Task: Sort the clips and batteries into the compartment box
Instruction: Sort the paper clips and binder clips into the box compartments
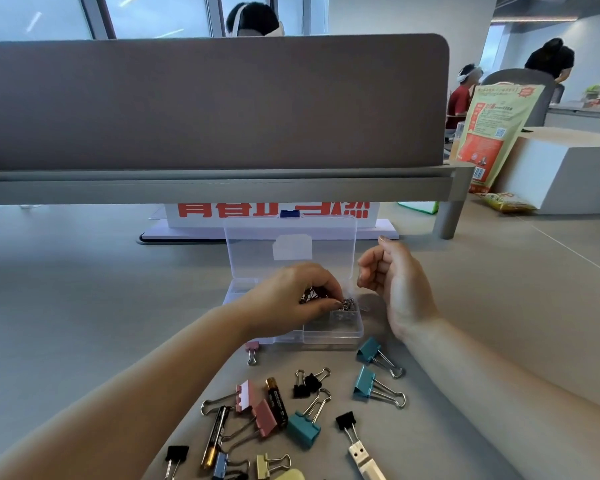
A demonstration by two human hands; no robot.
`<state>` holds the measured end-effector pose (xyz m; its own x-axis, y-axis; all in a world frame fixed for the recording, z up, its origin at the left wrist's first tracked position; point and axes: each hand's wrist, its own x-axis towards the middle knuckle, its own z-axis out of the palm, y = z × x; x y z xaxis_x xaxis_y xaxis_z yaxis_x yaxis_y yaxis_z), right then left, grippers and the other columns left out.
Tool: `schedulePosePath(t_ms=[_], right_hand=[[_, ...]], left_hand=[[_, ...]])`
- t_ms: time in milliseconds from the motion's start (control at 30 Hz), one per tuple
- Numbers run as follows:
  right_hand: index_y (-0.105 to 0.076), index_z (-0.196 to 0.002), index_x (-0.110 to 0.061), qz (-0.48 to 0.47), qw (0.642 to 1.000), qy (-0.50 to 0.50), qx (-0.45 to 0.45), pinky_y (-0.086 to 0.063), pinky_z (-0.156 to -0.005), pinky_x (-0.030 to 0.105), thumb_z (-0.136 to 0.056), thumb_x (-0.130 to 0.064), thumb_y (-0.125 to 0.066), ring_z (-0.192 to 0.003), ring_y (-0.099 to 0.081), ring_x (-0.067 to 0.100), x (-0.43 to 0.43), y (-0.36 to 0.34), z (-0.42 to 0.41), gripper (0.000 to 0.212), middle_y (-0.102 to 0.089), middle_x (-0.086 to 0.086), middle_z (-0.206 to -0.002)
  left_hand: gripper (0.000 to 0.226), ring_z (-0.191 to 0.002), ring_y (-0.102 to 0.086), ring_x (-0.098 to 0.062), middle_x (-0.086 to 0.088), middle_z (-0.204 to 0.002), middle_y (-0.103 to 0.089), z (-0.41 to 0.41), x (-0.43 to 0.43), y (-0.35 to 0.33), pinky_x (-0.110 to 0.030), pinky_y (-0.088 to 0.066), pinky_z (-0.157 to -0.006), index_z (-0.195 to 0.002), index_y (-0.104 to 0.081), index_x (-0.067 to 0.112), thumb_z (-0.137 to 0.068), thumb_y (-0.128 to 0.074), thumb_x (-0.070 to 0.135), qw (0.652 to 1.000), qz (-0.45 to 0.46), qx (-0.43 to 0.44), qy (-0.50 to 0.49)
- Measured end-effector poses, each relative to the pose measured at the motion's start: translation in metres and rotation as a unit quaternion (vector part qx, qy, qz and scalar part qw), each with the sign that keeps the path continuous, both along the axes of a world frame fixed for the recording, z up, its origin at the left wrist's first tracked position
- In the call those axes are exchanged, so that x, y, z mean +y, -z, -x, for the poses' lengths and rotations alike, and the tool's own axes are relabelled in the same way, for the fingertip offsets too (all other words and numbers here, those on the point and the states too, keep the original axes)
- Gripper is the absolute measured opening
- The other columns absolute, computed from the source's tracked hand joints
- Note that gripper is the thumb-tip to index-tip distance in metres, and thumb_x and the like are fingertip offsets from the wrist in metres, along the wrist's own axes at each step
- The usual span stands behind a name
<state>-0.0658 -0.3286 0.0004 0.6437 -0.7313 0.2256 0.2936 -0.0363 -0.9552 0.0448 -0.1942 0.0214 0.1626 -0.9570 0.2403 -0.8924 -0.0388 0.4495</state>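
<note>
Clips (347, 304) — a metal bunch — are being pinched by the left hand (291, 299) over the box (333, 333), so lowering them into its compartment before letting go is looking wise, while the right hand (395, 282) is idling loosely curled

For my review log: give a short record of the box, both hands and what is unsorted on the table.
box: clear compartment box, lid up
left hand: fingers pinch small silver clips over the box
right hand: beside the box, loosely curled, nothing seen held
unsorted: two batteries; teal, pink, black binder clips on the table
</note>
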Motion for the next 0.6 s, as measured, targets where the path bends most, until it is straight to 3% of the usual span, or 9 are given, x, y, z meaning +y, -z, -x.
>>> schedulePosePath(t_ms=[300, 400, 500, 600], right_hand=[[-0.059, -0.064, -0.013, 0.012, 0.999, -0.029, 0.016, -0.045, -0.060, 0.026, -0.079, -0.045, -0.038, -0.057, -0.053, 0.014, 0.003, -0.002, 0.002, 0.042, -0.055, 0.000, -0.054], [-0.059, -0.063, -0.013, 0.020, 0.999, -0.031, 0.015, -0.044, -0.060, 0.026, -0.079, -0.044, -0.038, -0.057, -0.053, 0.013, 0.003, -0.003, 0.002, 0.041, -0.055, 0.001, -0.054], [-0.060, -0.063, -0.013, 0.021, 0.999, -0.041, 0.017, -0.045, -0.061, 0.027, -0.080, -0.043, -0.039, -0.057, -0.053, 0.015, 0.004, -0.003, 0.003, 0.041, -0.055, 0.003, -0.055], [-0.062, -0.068, -0.010, 0.064, 0.996, -0.048, 0.031, -0.047, -0.064, 0.026, -0.082, -0.041, -0.037, -0.061, -0.056, 0.016, 0.004, -0.003, 0.004, 0.042, -0.058, 0.005, -0.060]], left_hand=[[0.027, -0.114, -0.046, -0.001, 0.012, -0.125, -0.053, 0.002, 0.014, 0.002, -0.019, -0.039, -0.100, -0.121, -0.056, 0.027, -0.094, -0.051, 0.028, 0.999, -0.038, -0.027, -0.015], [0.039, -0.124, -0.040, 0.001, 0.015, -0.140, -0.044, 0.006, 0.017, 0.000, -0.013, -0.031, -0.102, -0.135, -0.044, 0.031, -0.096, -0.047, 0.032, 0.996, -0.077, -0.044, -0.014], [0.048, -0.131, -0.038, -0.007, 0.012, -0.147, -0.038, 0.008, 0.023, -0.001, -0.018, -0.029, -0.103, -0.144, -0.028, 0.037, -0.097, -0.042, 0.038, 0.992, -0.111, -0.046, -0.034], [0.052, -0.140, -0.025, -0.005, 0.016, -0.153, -0.026, 0.005, 0.031, -0.003, -0.016, -0.018, -0.106, -0.146, -0.021, 0.040, -0.097, -0.039, 0.042, 0.994, -0.086, -0.006, -0.063]])
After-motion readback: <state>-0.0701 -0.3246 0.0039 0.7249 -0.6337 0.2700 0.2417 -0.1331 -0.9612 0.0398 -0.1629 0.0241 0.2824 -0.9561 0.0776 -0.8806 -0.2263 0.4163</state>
